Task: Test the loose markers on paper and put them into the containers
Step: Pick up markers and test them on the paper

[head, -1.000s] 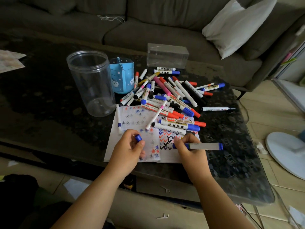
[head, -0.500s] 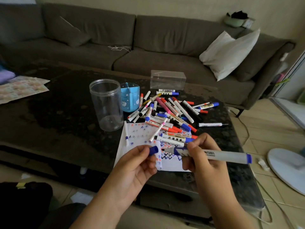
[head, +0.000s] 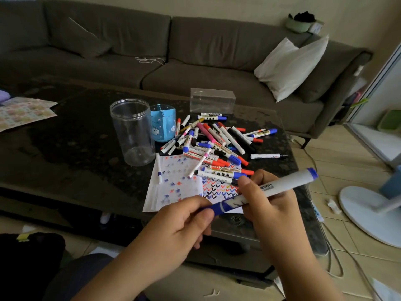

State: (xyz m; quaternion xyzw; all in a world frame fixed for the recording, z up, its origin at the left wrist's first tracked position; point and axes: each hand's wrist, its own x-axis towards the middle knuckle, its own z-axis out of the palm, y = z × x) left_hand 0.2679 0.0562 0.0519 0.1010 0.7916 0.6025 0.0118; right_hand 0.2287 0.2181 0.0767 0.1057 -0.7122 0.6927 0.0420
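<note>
A person's two bare hands were raised above the near edge of a dark table (head: 65,153), sharing one blue-and-white marker (head: 267,190). The right hand (head: 269,203) had its fingers and thumb curled round the white barrel, which slanted up to the right and ended in a blue tip. The left hand (head: 180,224) pinched the blue cap end (head: 217,208) between thumb and curled fingers; whether the cap was fully seated could not be told.

Below the hands, on the table, lay a sheet of paper (head: 173,187) covered with small coloured star marks and rows of ticks. A thin marker (head: 159,168) lay along its left edge. Just beyond the paper sprawled a pile of loose markers (head: 217,144) with red, blue, black and pink caps, some overlapping the paper's far edge.

To the left of the pile stood a tall clear jar (head: 132,131), upright, and touching or just behind it a blue pen cup (head: 163,124). A clear rectangular box (head: 212,101) sat farther back. A grey sofa (head: 130,51) with a white cushion (head: 290,66) lay behind.
</note>
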